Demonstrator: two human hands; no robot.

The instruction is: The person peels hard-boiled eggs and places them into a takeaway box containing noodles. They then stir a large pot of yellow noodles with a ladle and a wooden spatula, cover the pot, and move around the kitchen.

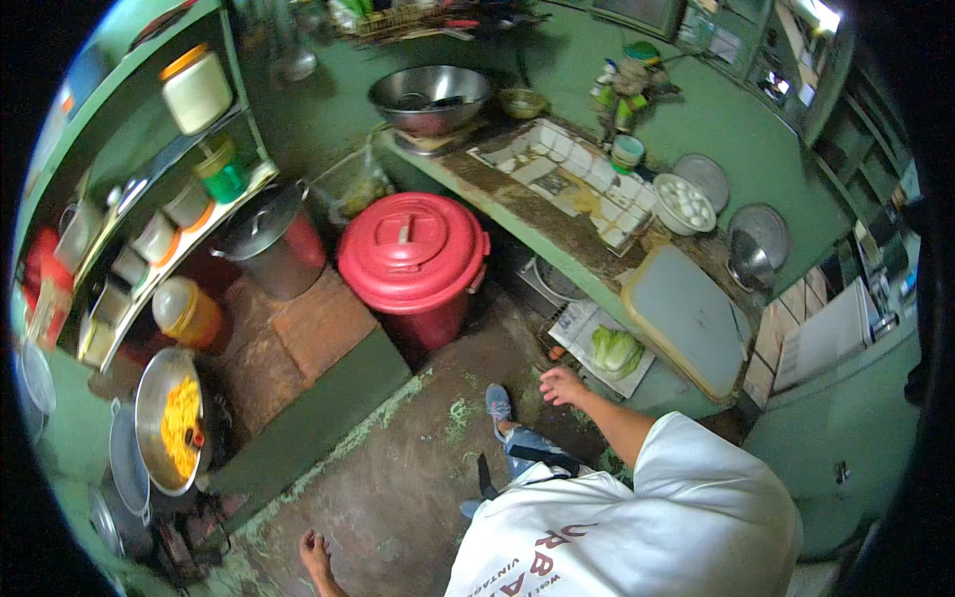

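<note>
My right hand (563,386) hangs in the air with loosely bent fingers and nothing in it. Nearest to it are a leafy green vegetable (616,354), possibly cabbage, and the newspaper (582,336) under it, below the counter. Over the bare floor (358,515), my left hand (316,556) is low in the picture, its fingers half curled around nothing. To its upper left stands a wide metal pan (149,429) of shredded yellow food (179,425). A small dark and reddish object (195,437) rests on the food; it is too small to name.
A lidded red plastic bin (414,254) stands between the counter (515,201) and the low brown ledge (324,328). The ledge bears a big lidded pot (280,254). A tiled sink (589,175), a bowl of eggs (683,209) and a steel basin (429,97) occupy the counter.
</note>
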